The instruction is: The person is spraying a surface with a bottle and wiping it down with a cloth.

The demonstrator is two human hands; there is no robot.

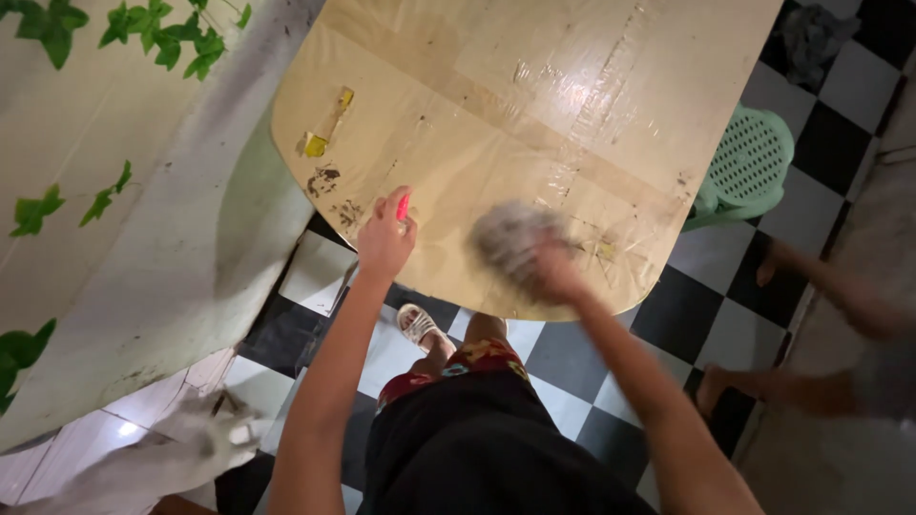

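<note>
— Head view: is the cloth point(508, 238) working the table point(534, 105)?
— Yes; right hand point(553, 272) is clenching it, blurred, near the front edge. Left hand point(384, 238) is gripping a pink bottle point(404, 206).
— Progress?
— Stains point(324, 179) at the left edge are remaining; I judge it partway.

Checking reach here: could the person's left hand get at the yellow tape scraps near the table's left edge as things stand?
Probably yes: the left hand holds a pink object, but bare tabletop lies between it and the yellow tape scraps.

Green plastic stool point(747, 167), checkered floor point(701, 305)
</note>
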